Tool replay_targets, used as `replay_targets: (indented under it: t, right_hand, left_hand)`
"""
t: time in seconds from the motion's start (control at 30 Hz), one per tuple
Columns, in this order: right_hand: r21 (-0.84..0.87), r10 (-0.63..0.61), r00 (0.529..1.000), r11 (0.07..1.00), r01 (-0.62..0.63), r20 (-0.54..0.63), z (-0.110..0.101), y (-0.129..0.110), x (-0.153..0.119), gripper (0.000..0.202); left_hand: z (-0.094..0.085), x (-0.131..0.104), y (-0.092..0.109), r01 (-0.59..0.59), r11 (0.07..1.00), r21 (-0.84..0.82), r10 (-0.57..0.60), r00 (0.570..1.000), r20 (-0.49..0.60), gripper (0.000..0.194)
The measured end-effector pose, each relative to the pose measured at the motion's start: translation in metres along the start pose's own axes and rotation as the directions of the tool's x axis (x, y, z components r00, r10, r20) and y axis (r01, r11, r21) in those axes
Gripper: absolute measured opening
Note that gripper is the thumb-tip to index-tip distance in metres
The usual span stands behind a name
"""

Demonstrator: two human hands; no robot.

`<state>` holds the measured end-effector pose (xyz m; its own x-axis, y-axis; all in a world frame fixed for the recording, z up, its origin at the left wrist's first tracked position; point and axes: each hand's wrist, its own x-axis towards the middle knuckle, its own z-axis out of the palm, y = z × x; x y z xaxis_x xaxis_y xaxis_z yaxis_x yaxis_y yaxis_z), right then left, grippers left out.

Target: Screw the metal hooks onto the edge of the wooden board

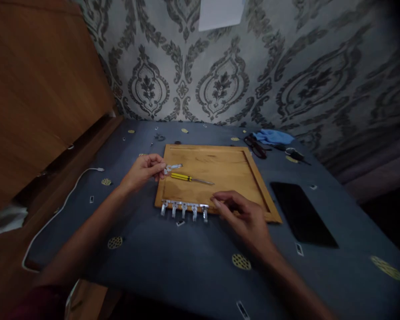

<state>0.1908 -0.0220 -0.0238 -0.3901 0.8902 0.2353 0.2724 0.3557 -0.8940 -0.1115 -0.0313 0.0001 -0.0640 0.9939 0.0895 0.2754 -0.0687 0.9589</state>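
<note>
My left hand [150,168] pinches a small silver metal hook [174,167] between thumb and fingers, above the left side of a wooden board with a raised rim [216,160]. Below it on the board lies a yellow and black screwdriver [186,178], its shaft pointing right. Several similar silver hooks [184,209] sit in a row along the board's front edge, their arms hanging over it. My right hand [243,213] is closed, thumb against fingertips, just right of the last hook; whether something tiny is between the fingers I cannot make out.
Right of the board lies a black tablet or phone [303,213]. Dark glasses [256,146], a blue cloth [273,137] and a dark object like keys [293,154] lie behind it. A white cable [65,200] runs along the left. A wooden cabinet [46,80] stands left; patterned wall behind.
</note>
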Motion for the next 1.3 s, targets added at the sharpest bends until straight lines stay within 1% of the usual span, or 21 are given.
replay_targets:
  t: [0.07,0.17,0.2,0.23,0.3,0.37,0.43,0.47,0.5,0.53,0.6,0.67,0.7,0.77,0.83,0.93,1.03,1.1,1.17,1.23,1.3]
  right_hand:
    - [0.103,0.035,0.999,0.994,-0.039,0.042,0.008,-0.012,-0.004,0.032]
    - [0.300,0.066,0.991,0.949,-0.099,0.119,0.017,-0.025,-0.007,0.043]
    - [0.345,0.094,0.981,0.927,-0.149,0.171,0.019,-0.027,-0.008,0.048]
    - [0.384,0.120,0.973,0.903,-0.190,0.200,0.021,-0.028,-0.009,0.052]
    - [0.443,0.150,0.957,0.861,-0.250,0.250,0.023,-0.027,-0.010,0.055]
    - [0.495,0.171,0.954,0.824,-0.276,0.246,0.024,-0.025,-0.012,0.053]
    - [0.542,0.186,0.960,0.795,-0.273,0.210,0.024,-0.023,-0.013,0.047]
    - [0.557,0.186,0.965,0.788,-0.260,0.187,0.024,-0.022,-0.014,0.045]
    - [0.562,0.181,0.970,0.791,-0.240,0.159,0.023,-0.021,-0.015,0.042]
    - [0.554,0.169,0.977,0.805,-0.212,0.128,0.022,-0.021,-0.017,0.039]
    - [0.505,0.120,0.991,0.852,-0.137,0.065,0.020,-0.021,-0.020,0.032]
    - [0.446,0.055,0.998,0.893,-0.060,0.024,0.019,-0.021,-0.023,0.027]
    - [0.427,0.023,1.000,0.904,-0.027,0.015,0.019,-0.021,-0.024,0.025]
    - [0.415,-0.023,1.000,0.909,0.018,0.006,0.020,-0.020,-0.026,0.023]
    - [0.419,-0.044,0.999,0.907,0.044,-0.009,0.021,-0.018,-0.026,0.021]
    - [0.430,-0.061,0.998,0.900,0.066,-0.026,0.024,-0.014,-0.026,0.018]
    - [0.459,-0.072,0.997,0.885,0.077,-0.027,0.025,-0.012,-0.025,0.014]
    - [0.509,-0.045,0.999,0.860,0.041,-0.006,0.025,-0.013,-0.025,0.013]
    - [0.604,0.028,0.998,0.795,-0.056,0.055,0.026,-0.016,-0.026,0.019]
    - [0.702,0.139,0.975,0.677,-0.221,0.174,0.029,-0.019,-0.027,0.029]
    - [0.752,0.242,0.923,0.536,-0.384,0.299,0.032,-0.023,-0.029,0.038]
  left_hand:
    - [0.020,-0.012,0.013,-0.036,0.999,-0.014,0.037,0.999,0.036,0.043]
    - [0.045,-0.030,0.026,-0.093,0.996,-0.008,0.093,0.994,0.062,0.034]
    - [0.051,-0.036,0.029,-0.126,0.992,0.022,0.124,0.990,0.059,0.028]
    - [0.057,-0.042,0.031,-0.187,0.978,0.092,0.183,0.982,0.053,0.023]
    - [0.064,-0.051,0.034,-0.338,0.915,0.221,0.336,0.941,0.048,0.014]
    - [0.068,-0.057,0.035,-0.476,0.825,0.303,0.481,0.874,0.063,0.013]
    - [0.070,-0.060,0.035,-0.559,0.768,0.314,0.566,0.821,0.079,0.012]
    - [0.071,-0.061,0.035,-0.573,0.763,0.299,0.579,0.812,0.080,0.011]
    - [0.073,-0.062,0.034,-0.568,0.778,0.269,0.570,0.818,0.076,0.009]
    - [0.074,-0.063,0.033,-0.542,0.810,0.224,0.542,0.838,0.067,0.008]
    - [0.078,-0.064,0.031,-0.437,0.896,0.079,0.435,0.899,0.043,0.010]
    - [0.082,-0.064,0.028,-0.310,0.944,-0.112,0.316,0.948,0.032,0.022]
    - [0.084,-0.064,0.026,-0.264,0.943,-0.201,0.275,0.961,0.032,0.029]
    - [0.086,-0.063,0.024,-0.216,0.921,-0.326,0.239,0.970,0.034,0.041]
    - [0.086,-0.062,0.023,-0.199,0.900,-0.388,0.233,0.972,0.040,0.046]
    - [0.087,-0.062,0.024,-0.180,0.888,-0.423,0.226,0.972,0.059,0.049]
    - [0.086,-0.063,0.025,-0.167,0.887,-0.429,0.220,0.973,0.076,0.046]
    - [0.084,-0.064,0.026,-0.171,0.888,-0.426,0.225,0.971,0.078,0.043]
    - [0.082,-0.064,0.028,-0.184,0.901,-0.393,0.231,0.970,0.074,0.035]
    - [0.081,-0.065,0.030,-0.188,0.930,-0.315,0.215,0.975,0.053,0.021]
    - [0.081,-0.065,0.032,-0.165,0.958,-0.235,0.176,0.984,0.029,0.015]
